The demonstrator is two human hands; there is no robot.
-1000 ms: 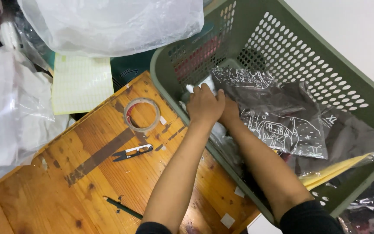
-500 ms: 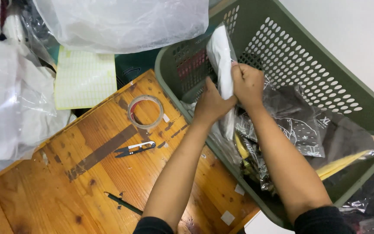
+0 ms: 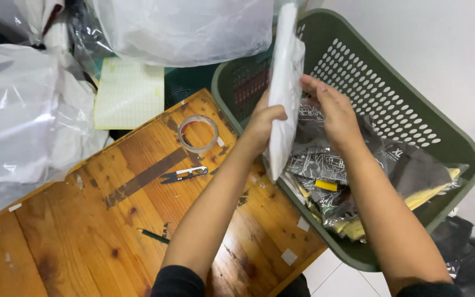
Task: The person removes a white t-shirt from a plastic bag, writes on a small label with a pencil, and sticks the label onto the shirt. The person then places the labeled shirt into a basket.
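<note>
My left hand and my right hand both grip a flat white plastic packet, held upright on its edge above the near-left rim of a green perforated basket. The left hand pinches the packet's lower left side; the right hand presses on its right face. Inside the basket lie dark bagged garments with white printed drawings and a yellow bagged item beneath them.
A worn wooden table carries a clear tape roll, small thread snips and a dark pen. A pale yellow pad and large clear plastic bags crowd the back and left. Black bags lie on the floor.
Both hands lifted the white packet up out of the basket; it went from lying low among the dark bags to standing upright above the rim.
</note>
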